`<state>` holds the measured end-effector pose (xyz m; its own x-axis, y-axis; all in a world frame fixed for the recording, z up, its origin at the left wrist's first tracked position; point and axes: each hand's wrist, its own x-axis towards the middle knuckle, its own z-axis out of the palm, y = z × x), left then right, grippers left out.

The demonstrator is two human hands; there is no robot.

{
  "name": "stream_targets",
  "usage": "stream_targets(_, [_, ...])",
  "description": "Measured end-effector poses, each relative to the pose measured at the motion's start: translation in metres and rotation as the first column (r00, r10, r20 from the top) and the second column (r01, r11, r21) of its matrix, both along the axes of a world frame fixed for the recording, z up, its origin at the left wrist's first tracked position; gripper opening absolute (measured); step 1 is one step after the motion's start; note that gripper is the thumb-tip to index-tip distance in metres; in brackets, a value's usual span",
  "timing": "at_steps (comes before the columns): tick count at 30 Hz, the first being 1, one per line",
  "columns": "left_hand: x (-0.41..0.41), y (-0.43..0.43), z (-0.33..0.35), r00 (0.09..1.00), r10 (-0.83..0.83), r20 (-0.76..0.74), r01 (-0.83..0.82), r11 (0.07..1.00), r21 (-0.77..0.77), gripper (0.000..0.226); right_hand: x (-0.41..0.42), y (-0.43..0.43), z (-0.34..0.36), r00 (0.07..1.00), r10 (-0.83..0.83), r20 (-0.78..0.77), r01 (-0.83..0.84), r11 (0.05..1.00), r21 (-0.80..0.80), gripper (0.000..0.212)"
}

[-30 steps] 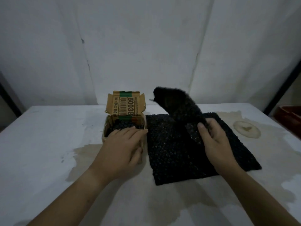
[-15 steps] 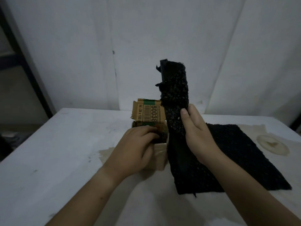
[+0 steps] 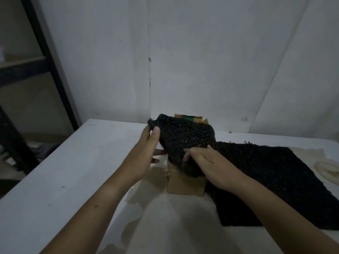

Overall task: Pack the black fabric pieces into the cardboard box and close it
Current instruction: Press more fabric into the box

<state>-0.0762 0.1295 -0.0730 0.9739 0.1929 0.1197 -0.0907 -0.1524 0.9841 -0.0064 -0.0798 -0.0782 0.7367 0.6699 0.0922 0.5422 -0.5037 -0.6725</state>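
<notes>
Fabric (image 3: 187,138) in left grip (image 3: 146,150), right grip (image 3: 208,163)

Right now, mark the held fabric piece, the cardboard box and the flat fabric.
held fabric piece (image 3: 189,136): head view, middle of its top surface.
cardboard box (image 3: 185,186): head view, bare front wall.
flat fabric (image 3: 275,165): head view, middle of its top.

At centre, your black fabric piece (image 3: 187,138) is coarse, nubbly, matt cloth with faint glints. The cardboard box (image 3: 185,186) beneath it is plain matt brown card. Your table (image 3: 73,171) is smooth, white and stained; the frame (image 3: 49,57) at upper left looks dark, matt.
</notes>
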Motion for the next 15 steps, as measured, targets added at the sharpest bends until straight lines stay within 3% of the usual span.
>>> stream_targets(3, [0.002,0.004,-0.004,0.991,0.131,0.023,-0.132,0.987,0.089,0.077,0.005,-0.001,0.003,0.998,0.049,0.043,-0.043,0.990,-0.137,0.014])
stream_targets(6, [0.004,0.009,-0.007,0.987,0.129,0.100,-0.158,0.916,0.369,0.068,0.006,-0.004,0.009,0.993,0.014,0.119,-0.003,0.996,-0.089,0.008])
stream_targets(10, [0.004,0.008,-0.006,0.990,0.037,0.136,-0.112,0.796,0.595,0.029,0.019,-0.018,0.017,0.902,-0.136,0.410,0.239,0.947,-0.213,0.053])
stream_targets(15, [0.013,0.000,0.014,0.976,0.035,0.215,-0.199,0.548,0.813,0.039,0.030,-0.011,0.010,0.949,-0.075,0.305,0.196,0.901,-0.386,0.072])
